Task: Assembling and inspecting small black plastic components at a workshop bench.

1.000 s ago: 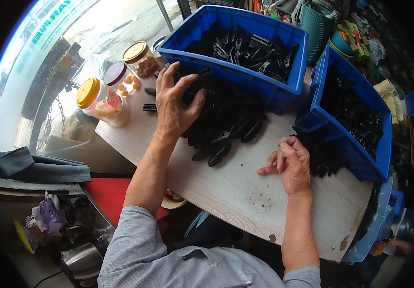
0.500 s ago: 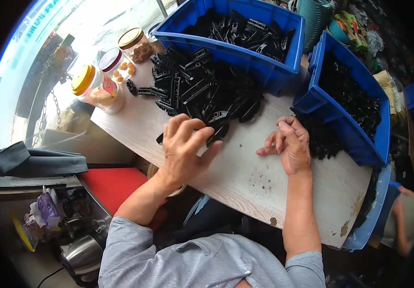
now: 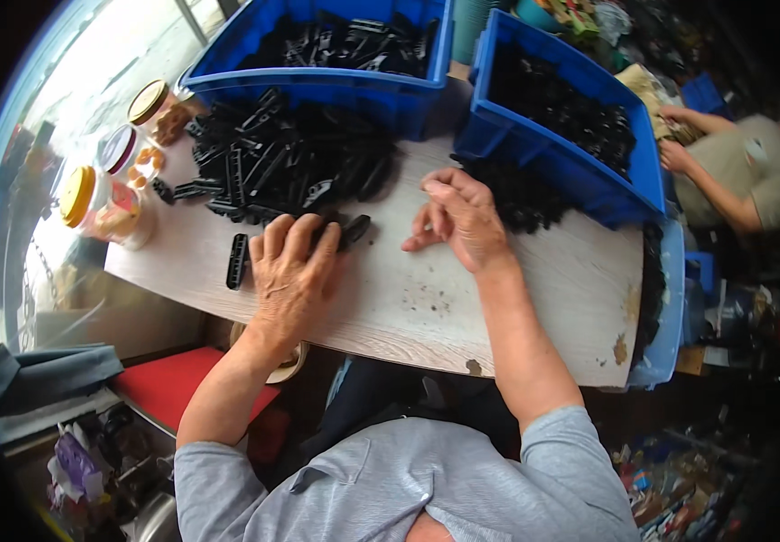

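Note:
My left hand [image 3: 292, 264] is lowered at the near edge of a pile of long black plastic parts [image 3: 263, 158]. Its fingers are bent and slightly spread over a dark curved plastic part [image 3: 354, 232], whose end shows past the fingertips. The thumb is smeared and stands off that part. A single slotted black part [image 3: 238, 262] lies just left of this hand. My right hand [image 3: 464, 217] hovers over the table [image 3: 390, 316], fingers curled and thumb side turned up. Whatever its fingers hold, if anything, is hidden.
Behind the pile stands a blue bin [image 3: 317, 86] of black parts. To the right, another blue bin [image 3: 570, 149] holds small black pieces, with a dark heap [image 3: 521, 199] before it. Lidded jars [image 3: 105, 212] line the left edge. Another person [image 3: 724, 172] works at the far right.
The view has shifted, so the table sits further left and higher. My left hand has come down onto the parts, and the lone slotted part now shows beside it. My right hand keeps its curled pose.

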`<state>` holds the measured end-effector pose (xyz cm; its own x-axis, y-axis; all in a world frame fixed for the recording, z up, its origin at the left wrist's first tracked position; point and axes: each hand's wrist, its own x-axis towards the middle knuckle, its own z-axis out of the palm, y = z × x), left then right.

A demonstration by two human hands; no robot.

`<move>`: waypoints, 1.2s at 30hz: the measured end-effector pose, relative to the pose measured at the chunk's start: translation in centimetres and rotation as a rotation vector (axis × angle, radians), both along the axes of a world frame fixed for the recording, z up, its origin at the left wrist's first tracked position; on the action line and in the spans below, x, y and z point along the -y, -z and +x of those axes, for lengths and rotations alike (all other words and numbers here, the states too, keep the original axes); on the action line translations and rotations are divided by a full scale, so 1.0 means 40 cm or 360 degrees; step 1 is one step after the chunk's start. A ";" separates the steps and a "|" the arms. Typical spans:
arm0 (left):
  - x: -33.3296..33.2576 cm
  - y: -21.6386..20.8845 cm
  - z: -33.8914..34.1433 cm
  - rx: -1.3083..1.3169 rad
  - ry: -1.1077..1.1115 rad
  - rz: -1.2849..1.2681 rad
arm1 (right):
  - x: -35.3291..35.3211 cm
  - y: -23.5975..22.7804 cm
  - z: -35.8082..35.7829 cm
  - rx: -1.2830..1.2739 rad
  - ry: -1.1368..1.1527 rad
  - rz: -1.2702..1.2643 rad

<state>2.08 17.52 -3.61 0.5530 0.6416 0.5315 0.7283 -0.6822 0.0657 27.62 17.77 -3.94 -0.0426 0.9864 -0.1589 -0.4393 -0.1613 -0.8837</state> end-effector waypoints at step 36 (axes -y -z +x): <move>0.255 -0.130 -0.033 0.0220 0.0140 -0.0170 | 0.379 -0.186 0.084 0.1188 0.0955 -0.0786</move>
<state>0.74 7.33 1.59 0.5359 0.6507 0.5379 0.6451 -0.7266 0.2363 30.98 2.60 3.50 0.6995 0.6336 -0.3307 0.0579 -0.5114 -0.8574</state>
